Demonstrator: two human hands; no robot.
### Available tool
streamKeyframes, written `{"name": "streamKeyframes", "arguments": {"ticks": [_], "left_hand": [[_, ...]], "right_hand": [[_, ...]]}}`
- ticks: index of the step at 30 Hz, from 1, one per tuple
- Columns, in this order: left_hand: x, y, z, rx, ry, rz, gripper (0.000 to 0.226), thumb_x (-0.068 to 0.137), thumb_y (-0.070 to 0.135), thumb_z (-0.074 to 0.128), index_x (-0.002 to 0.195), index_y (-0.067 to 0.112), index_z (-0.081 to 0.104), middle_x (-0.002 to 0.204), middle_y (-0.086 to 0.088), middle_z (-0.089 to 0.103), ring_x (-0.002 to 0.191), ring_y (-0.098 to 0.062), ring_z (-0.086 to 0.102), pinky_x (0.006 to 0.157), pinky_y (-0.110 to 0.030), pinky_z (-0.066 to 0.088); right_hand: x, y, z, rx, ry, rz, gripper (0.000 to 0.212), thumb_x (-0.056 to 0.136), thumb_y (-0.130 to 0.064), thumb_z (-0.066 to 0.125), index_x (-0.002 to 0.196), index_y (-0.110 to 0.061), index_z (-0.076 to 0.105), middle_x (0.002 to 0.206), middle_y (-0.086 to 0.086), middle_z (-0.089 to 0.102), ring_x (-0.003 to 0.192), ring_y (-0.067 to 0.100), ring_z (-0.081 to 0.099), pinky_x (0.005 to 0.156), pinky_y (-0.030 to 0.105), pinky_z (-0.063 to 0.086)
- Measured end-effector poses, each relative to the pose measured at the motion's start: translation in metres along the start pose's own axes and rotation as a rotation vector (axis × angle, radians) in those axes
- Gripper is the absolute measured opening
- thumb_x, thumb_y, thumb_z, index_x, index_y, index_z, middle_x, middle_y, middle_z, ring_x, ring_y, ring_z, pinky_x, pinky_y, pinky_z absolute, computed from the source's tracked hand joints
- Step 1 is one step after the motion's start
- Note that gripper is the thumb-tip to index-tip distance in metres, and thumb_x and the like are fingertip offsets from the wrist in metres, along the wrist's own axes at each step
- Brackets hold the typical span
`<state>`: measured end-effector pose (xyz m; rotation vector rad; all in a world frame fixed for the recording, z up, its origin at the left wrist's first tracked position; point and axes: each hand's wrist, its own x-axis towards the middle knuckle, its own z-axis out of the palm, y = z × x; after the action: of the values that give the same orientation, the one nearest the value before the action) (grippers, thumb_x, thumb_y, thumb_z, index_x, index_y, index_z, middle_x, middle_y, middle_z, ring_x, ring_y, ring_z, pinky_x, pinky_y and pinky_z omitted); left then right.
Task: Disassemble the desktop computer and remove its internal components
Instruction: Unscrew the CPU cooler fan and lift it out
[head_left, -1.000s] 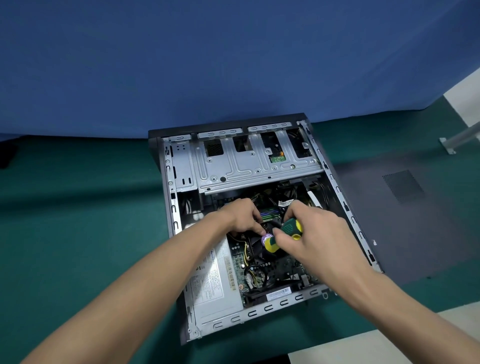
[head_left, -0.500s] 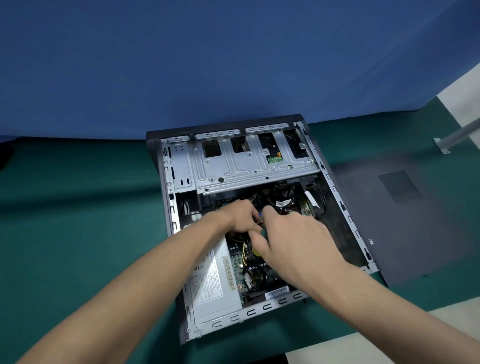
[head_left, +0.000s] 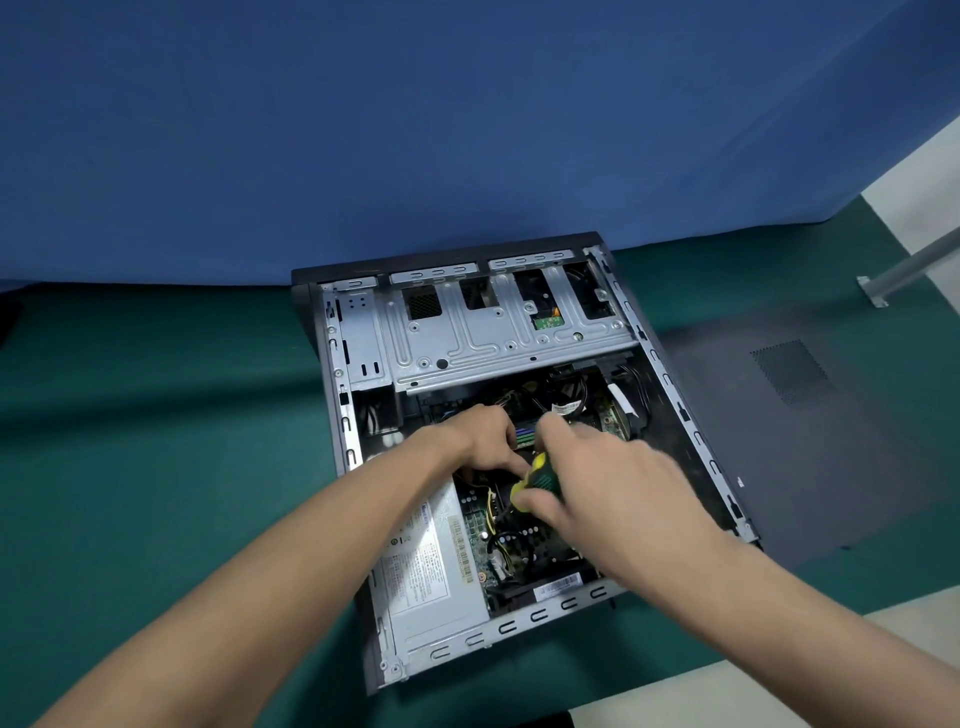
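Head view: the computer (head_left: 519, 441) lies on its side on the green counter (head_left: 156, 441), open side up, with the drive cage (head_left: 498, 338) at the far end and the power supply (head_left: 431, 561) at the near left corner. The work point is the middle of the motherboard (head_left: 514, 540), under both hands. Half a second ago the right hand covered the screwdriver almost entirely; now its green and yellow handle (head_left: 537, 475) shows again beside the thumb, much as it did a second ago, while the hand sits a little nearer the case centre. This alternation suggests the handle is being turned stroke by stroke, so a fastener on a central component, probably the cooler, is likely being loosened; the fastener itself is hidden. The right hand (head_left: 608, 483) holds a closed grip, fingers curled round the handle. The left hand (head_left: 485, 441) has kept its place just beside the tool, fingers curled down onto the parts beneath; whether it pinches the shaft or merely steadies the component cannot be told. The removed side panel (head_left: 831, 415) lies flat on the counter to the right, touching the case edge. A blue backdrop (head_left: 467, 130) stands behind.
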<state>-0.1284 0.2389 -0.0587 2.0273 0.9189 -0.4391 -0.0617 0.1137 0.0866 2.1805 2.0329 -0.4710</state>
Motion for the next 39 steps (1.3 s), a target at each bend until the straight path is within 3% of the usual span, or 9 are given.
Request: {"name": "streamKeyframes", "arguments": {"ticks": [4,7,12,15,19,28,33,36,39], "left_hand": [[0.000,0.001,0.000,0.080,-0.003,-0.003,0.022,0.080,0.018,0.058,0.060,0.011,0.051,0.064,-0.007,0.053,0.063,-0.026,0.048,0.054,-0.027,0.034],[-0.002,0.001,0.001,0.102,-0.019,-0.006,0.020,0.083,0.024,0.057,0.070,0.009,0.056,0.083,-0.017,0.061,0.077,-0.035,0.056,0.055,-0.028,0.034],[0.004,0.000,0.005,0.168,-0.137,0.013,0.032,0.090,0.034,0.049,0.110,0.011,0.055,0.110,-0.010,0.061,0.096,-0.028,0.058,0.080,-0.037,0.045],[0.008,0.002,0.005,0.157,-0.162,0.044,0.020,0.090,0.024,0.050,0.076,0.009,0.047,0.092,-0.015,0.057,0.080,-0.025,0.050,0.071,-0.034,0.041],[0.015,0.000,0.004,0.093,-0.196,0.082,0.023,0.091,0.030,0.052,0.092,0.007,0.052,0.101,-0.011,0.058,0.093,-0.027,0.054,0.086,-0.036,0.045],[0.022,-0.007,0.006,0.040,-0.172,0.037,0.020,0.088,0.026,0.055,0.098,0.010,0.048,0.103,-0.010,0.055,0.087,-0.020,0.047,0.077,-0.032,0.042],[0.023,-0.008,0.008,0.065,-0.163,0.038,0.018,0.085,0.014,0.056,0.102,0.011,0.052,0.110,-0.012,0.061,0.090,-0.024,0.054,0.077,-0.032,0.045],[0.022,-0.009,0.008,0.026,-0.153,0.026,0.019,0.086,0.027,0.057,0.098,0.013,0.051,0.104,-0.007,0.059,0.094,-0.024,0.055,0.084,-0.036,0.046],[0.024,-0.012,0.011,0.059,-0.135,0.044,0.010,0.085,0.027,0.055,0.086,0.017,0.053,0.099,-0.006,0.059,0.090,-0.022,0.054,0.083,-0.037,0.047]], "right_hand": [[0.001,-0.001,0.001,-0.010,0.011,0.012,0.031,0.095,-0.051,0.035,0.092,-0.022,0.025,0.077,0.002,0.048,0.080,0.032,0.056,0.058,0.034,0.029],[-0.001,-0.005,0.001,0.070,-0.053,-0.018,0.020,0.092,-0.033,0.045,0.103,-0.023,0.030,0.092,0.001,0.046,0.075,0.029,0.048,0.061,0.032,0.031],[0.002,0.002,0.000,-0.114,0.026,0.058,0.036,0.096,-0.054,0.032,0.091,-0.020,0.020,0.087,0.004,0.060,0.082,0.030,0.062,0.055,0.034,0.030],[0.001,0.002,0.004,0.037,-0.029,-0.002,0.026,0.095,-0.043,0.038,0.091,-0.023,0.023,0.076,0.001,0.049,0.069,0.030,0.050,0.057,0.034,0.033],[0.000,0.008,0.001,0.114,0.018,0.065,0.023,0.090,-0.042,0.046,0.094,-0.027,0.029,0.071,-0.006,0.045,0.066,0.026,0.045,0.058,0.033,0.032],[0.003,0.013,-0.004,0.033,0.049,0.150,0.036,0.093,-0.059,0.029,0.089,-0.023,0.032,0.075,0.002,0.050,0.072,0.030,0.049,0.061,0.034,0.031],[-0.006,0.003,0.003,0.066,-0.052,-0.266,0.022,0.093,-0.036,0.042,0.109,-0.022,0.034,0.097,0.003,0.049,0.087,0.029,0.055,0.066,0.034,0.038],[0.004,0.008,-0.005,0.061,0.014,0.063,0.039,0.090,-0.059,0.042,0.101,-0.022,0.032,0.095,0.003,0.058,0.087,0.030,0.060,0.062,0.033,0.033],[0.006,0.013,-0.004,0.005,0.006,-0.009,0.030,0.096,-0.051,0.034,0.096,-0.021,0.032,0.090,0.005,0.055,0.089,0.031,0.059,0.063,0.035,0.036]]}}
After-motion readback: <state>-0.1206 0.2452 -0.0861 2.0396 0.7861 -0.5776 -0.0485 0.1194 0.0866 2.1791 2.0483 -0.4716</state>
